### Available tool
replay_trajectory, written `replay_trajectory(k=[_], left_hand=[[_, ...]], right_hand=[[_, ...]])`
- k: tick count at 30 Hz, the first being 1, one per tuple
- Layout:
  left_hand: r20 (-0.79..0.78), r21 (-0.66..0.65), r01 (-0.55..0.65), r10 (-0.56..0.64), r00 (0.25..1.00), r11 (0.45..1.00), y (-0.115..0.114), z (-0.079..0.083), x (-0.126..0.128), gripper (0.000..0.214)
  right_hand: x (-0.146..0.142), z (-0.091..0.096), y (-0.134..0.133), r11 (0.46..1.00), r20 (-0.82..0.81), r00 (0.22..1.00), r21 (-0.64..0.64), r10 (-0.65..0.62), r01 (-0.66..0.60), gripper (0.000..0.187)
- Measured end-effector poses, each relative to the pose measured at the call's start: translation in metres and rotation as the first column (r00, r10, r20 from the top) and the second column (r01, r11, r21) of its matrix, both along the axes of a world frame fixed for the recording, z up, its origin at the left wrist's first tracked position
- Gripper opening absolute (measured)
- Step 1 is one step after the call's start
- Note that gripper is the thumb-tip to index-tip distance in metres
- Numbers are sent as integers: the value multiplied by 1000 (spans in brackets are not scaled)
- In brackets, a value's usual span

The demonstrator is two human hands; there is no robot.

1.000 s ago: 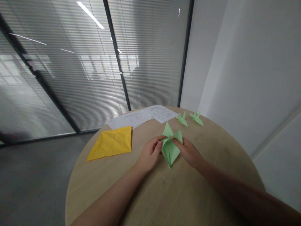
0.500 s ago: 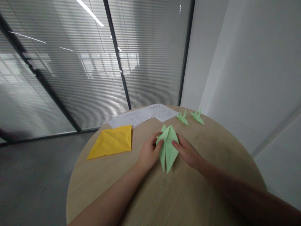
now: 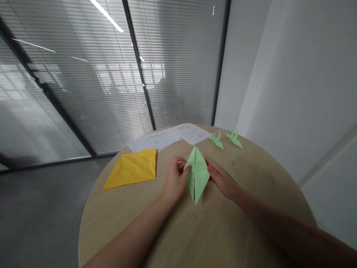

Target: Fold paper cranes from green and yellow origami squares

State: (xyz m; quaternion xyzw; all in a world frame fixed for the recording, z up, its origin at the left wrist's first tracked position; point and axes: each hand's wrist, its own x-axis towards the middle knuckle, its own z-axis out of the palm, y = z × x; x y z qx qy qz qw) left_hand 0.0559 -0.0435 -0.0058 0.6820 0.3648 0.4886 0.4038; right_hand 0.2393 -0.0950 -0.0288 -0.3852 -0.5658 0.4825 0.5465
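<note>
A light green folded origami paper (image 3: 200,174), shaped like a long diamond with a slit down its lower half, is held between both hands above the table. My left hand (image 3: 176,178) pinches its left edge, thumb on the front face. On the opposite edge, my right hand (image 3: 221,179) grips the paper with the thumb near the side corner and the fingers partly hidden behind. Beyond my right hand, two finished green paper cranes, one crane (image 3: 216,140) and another crane (image 3: 234,139), stand at the far edge.
A yellow folded paper sheet (image 3: 134,169) lies left of my hands on the round wooden table (image 3: 178,238). Printed white sheets (image 3: 158,139) overlap along the far side. Behind them rises a glass partition with blinds (image 3: 184,74); a white wall (image 3: 306,82) stands to the right.
The green paper's upper layers, which showed two separate points at the top, now lie together as one diamond. My right thumb has shifted outward to the paper's edge.
</note>
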Motion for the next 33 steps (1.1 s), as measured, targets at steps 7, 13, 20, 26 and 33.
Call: replay_trajectory(k=[7, 13, 20, 26, 33], left_hand=[[-80, 128, 75, -65, 995, 989, 5, -2, -2, 15], [-118, 117, 74, -60, 991, 990, 7, -4, -3, 40], [-116, 14, 87, -85, 990, 996, 3, -1, -3, 49], [-114, -35, 102, -105, 988, 994, 2, 1, -1, 46], [-12, -47, 162, -162, 987, 986, -5, 7, -1, 69]], right_hand=[[-1, -7, 6, 998, -151, 989, -57, 4, -13, 55], [0, -3, 4, 998, -46, 998, -53, -38, 35, 49], [-2, 0, 5, 999, 9, 999, -16, -43, 44, 56], [0, -5, 9, 997, 8, 997, -4, -75, 75, 64], [1, -6, 11, 995, 17, 996, -45, -87, 88, 77]])
